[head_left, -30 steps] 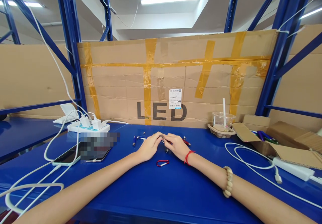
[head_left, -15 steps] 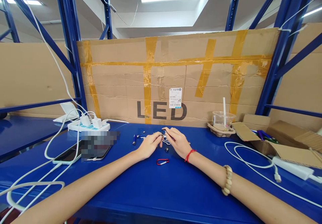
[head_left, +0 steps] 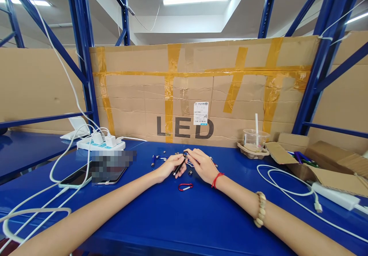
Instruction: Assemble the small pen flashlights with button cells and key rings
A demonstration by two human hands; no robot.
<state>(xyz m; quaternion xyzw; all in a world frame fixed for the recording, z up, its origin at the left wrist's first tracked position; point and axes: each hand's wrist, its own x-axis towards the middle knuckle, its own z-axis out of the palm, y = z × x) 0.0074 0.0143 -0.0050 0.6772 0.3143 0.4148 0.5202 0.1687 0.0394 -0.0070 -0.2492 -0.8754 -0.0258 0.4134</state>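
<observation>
My left hand (head_left: 167,168) is closed around a slim black item (head_left: 179,168) that slants down from the fingertips; its exact kind is unclear. At its upper end, a dark loop shows where the curled fingers of my right hand (head_left: 203,164) pinch it. Partly hidden between the hands lie silver metal pieces (head_left: 190,164). A small dark metal part (head_left: 190,173) rests just below them. Closer to me is a red carabiner (head_left: 187,187) with a silver gate. Left of my left hand stands a small blue cylinder (head_left: 153,161), beside other small bits.
On the left, a white power strip (head_left: 99,145) with plugs and cables sits behind two phones (head_left: 75,177). At the right are a plastic cup (head_left: 254,138) with a straw in a carton holder, an open cardboard box (head_left: 336,175) and a white cable (head_left: 290,189). Taped cardboard (head_left: 138,95) walls the back.
The slim black item now shows below my left fingers, where it was not visible before. My hands stay close together in nearly the same place.
</observation>
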